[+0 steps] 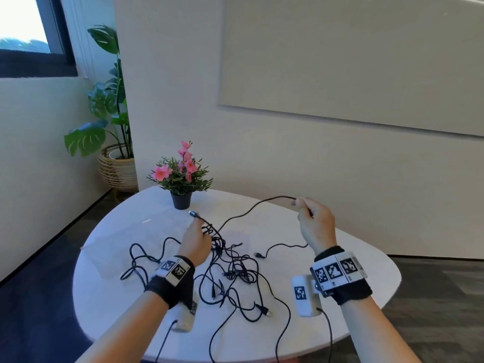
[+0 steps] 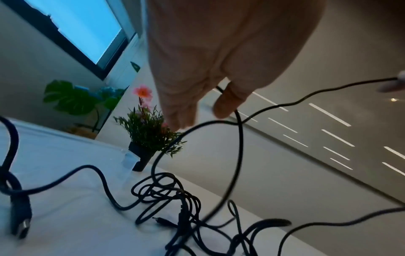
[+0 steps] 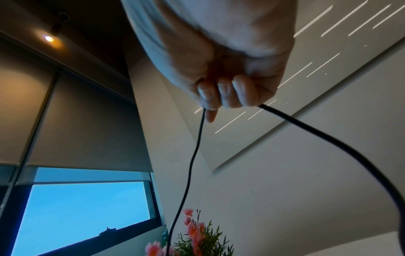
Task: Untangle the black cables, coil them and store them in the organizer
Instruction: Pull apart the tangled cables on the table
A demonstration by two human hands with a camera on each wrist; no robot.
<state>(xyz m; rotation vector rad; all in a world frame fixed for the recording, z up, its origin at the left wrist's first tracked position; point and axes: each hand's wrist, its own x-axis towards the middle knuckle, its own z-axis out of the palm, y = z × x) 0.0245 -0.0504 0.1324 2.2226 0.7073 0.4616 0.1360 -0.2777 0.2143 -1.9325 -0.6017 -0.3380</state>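
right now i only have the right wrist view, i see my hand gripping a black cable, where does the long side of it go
Observer: From the right hand the cable sags down into the tangle in the middle of the white table.
Operator: is its other end stuck in there too
Observer: No, the short side ends in a plug lying on the table, apart from the tangle.
Operator: and the left hand
Observer: The left hand holds a stretch of cable just behind a silver plug, at the far edge of the tangle.
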